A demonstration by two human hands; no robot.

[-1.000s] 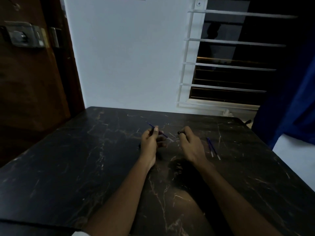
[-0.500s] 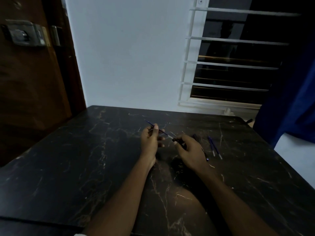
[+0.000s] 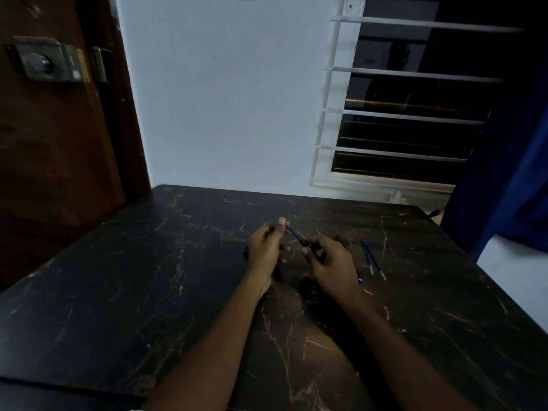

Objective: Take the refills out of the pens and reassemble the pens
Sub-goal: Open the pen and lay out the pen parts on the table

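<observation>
My left hand [image 3: 265,247] pinches the far end of a thin blue refill [image 3: 293,232] over the middle of the black marble table [image 3: 148,277]. My right hand [image 3: 329,262] grips a dark pen barrel [image 3: 308,247], and the refill's near end meets the barrel's mouth. Two loose blue refills [image 3: 372,259] lie side by side on the table just right of my right hand. A dark pen part [image 3: 341,240] lies behind my right hand, and a small blue-tipped piece [image 3: 359,280] shows by my right wrist. Another dark piece [image 3: 246,252] peeks out left of my left hand.
The table's far edge meets a white wall [image 3: 231,99]. A barred window [image 3: 409,114] is at the back right, a blue curtain [image 3: 510,173] hangs at the right, and a wooden door [image 3: 53,129] with a lock stands at the left.
My hands have come together: the right hand moved left with the barrel to the refill's near end, and less of the refill now shows between the hands.
</observation>
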